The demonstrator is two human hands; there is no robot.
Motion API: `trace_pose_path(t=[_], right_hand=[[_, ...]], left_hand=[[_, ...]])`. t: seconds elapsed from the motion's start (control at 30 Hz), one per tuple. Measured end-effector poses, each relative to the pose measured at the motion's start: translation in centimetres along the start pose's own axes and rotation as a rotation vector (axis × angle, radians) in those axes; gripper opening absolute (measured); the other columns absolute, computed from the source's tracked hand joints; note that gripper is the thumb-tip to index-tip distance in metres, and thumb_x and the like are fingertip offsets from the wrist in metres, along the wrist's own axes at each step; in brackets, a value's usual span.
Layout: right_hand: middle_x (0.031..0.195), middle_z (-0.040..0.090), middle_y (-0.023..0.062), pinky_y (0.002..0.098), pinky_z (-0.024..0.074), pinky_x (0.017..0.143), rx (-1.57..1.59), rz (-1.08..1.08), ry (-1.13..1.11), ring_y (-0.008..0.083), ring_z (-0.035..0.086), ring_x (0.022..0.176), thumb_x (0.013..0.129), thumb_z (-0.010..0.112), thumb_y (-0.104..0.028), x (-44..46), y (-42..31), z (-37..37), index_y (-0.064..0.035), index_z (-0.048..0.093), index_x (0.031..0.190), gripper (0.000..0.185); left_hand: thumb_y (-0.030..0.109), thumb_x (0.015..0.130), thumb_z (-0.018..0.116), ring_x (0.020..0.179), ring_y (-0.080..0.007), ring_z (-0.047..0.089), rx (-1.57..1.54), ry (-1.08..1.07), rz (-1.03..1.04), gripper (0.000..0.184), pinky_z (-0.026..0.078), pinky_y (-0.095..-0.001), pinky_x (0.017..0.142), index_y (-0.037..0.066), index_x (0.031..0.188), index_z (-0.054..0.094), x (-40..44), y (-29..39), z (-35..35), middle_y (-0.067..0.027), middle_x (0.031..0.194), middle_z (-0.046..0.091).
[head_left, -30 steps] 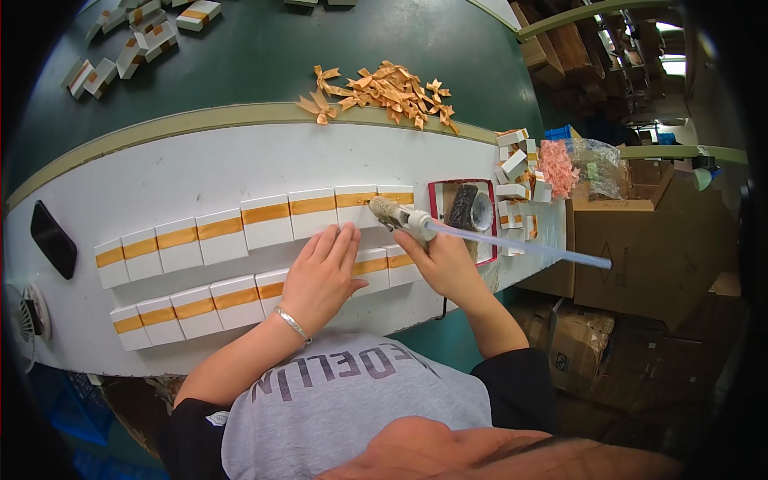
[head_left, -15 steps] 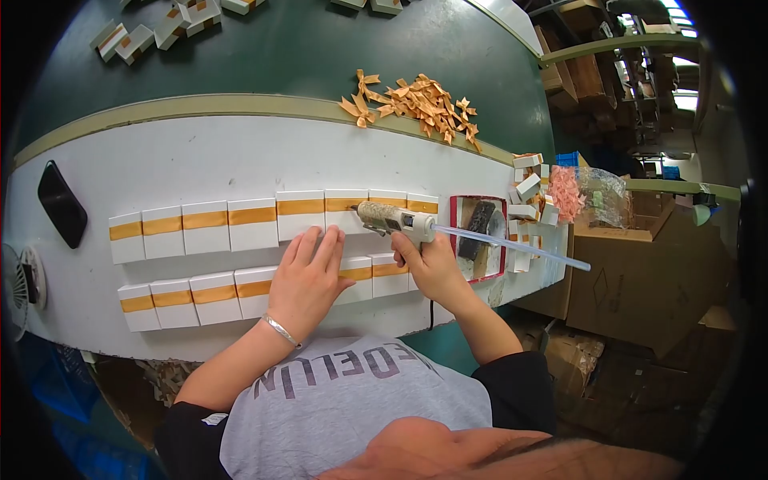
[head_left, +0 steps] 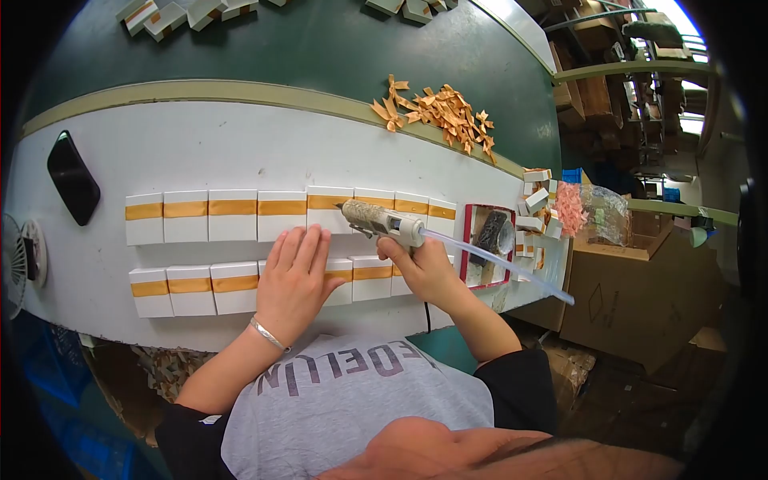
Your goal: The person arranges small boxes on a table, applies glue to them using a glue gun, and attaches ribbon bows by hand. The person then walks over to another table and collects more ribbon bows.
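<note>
My right hand (head_left: 424, 268) grips a hot glue gun (head_left: 388, 222), with a long clear glue stick (head_left: 520, 272) jutting from its back. The nozzle points left, at the orange ribbon of a white box (head_left: 324, 221) in the upper row. My left hand (head_left: 292, 276) lies palm down with its fingers stretched, fingertips at the lower edge of the upper row. Under it, part of the lower row of ribboned white boxes (head_left: 192, 302) is hidden. Small glossy spots, perhaps glue, show on ribbons at the upper row's right end (head_left: 442, 214).
Orange ribbon bows (head_left: 452, 116) are heaped at the table's far edge strip. A red-rimmed tray (head_left: 488, 276) stands right of the rows, beside piled boxes (head_left: 536, 200) and pink bows (head_left: 570, 208). A black phone (head_left: 74, 178) and a small fan (head_left: 32, 252) are at left.
The glue gun's nozzle has shifted one box to the left along the upper row. My left hand has slid left as well. The head view has turned slightly.
</note>
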State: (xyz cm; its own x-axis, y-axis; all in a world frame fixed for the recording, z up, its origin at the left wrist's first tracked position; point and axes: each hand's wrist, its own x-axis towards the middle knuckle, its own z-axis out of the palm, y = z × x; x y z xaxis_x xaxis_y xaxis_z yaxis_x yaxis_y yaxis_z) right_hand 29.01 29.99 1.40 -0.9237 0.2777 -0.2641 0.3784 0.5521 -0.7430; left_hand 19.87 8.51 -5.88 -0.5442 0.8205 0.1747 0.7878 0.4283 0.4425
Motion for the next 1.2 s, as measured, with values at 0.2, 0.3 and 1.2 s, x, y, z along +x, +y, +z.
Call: trace_pose_path(t=[0.2, 0.3, 1.2], right_hand=[[0.085, 0.068, 0.0214, 0.0445, 0.051, 0.071, -0.018, 0.176, -0.047, 0.039, 0.066, 0.079, 0.106, 0.061, -0.033, 0.7, -0.4, 0.3, -0.0007, 0.068, 0.121, 0.036], [0.089, 0.068, 0.0227, 0.045, 0.0511, 0.072, -0.159, 0.126, -0.028, 0.0413, 0.066, 0.082, 0.106, 0.061, -0.032, 0.6, -1.6, 0.2, 0.0, 0.067, 0.121, 0.036], [0.096, 0.067, 0.0242, 0.0462, 0.0506, 0.078, -0.145, -0.054, -0.158, 0.043, 0.065, 0.089, 0.104, 0.064, -0.028, 3.3, -8.5, 3.9, 0.0005, 0.066, 0.119, 0.032]], left_hand=[[0.039, 0.078, 0.083, 0.135, -0.0313, 0.049, -0.001, -0.004, 0.017, 0.08, 0.04, -0.0459, 0.118, -0.001, 0.142, 0.057, -0.2, -0.4, 0.2, -0.0128, 0.143, 0.055], [0.041, 0.081, 0.08, 0.135, -0.0317, 0.049, -0.011, -0.019, 0.028, 0.078, 0.04, -0.0463, 0.118, -0.002, 0.143, 0.057, -0.2, -0.6, 0.0, -0.0135, 0.144, 0.055], [0.033, 0.076, 0.085, 0.135, -0.0344, 0.049, -0.142, 0.119, -0.049, 0.075, 0.045, -0.0471, 0.114, 0.001, 0.139, 0.061, -4.3, -6.4, -4.0, -0.0121, 0.144, 0.056]])
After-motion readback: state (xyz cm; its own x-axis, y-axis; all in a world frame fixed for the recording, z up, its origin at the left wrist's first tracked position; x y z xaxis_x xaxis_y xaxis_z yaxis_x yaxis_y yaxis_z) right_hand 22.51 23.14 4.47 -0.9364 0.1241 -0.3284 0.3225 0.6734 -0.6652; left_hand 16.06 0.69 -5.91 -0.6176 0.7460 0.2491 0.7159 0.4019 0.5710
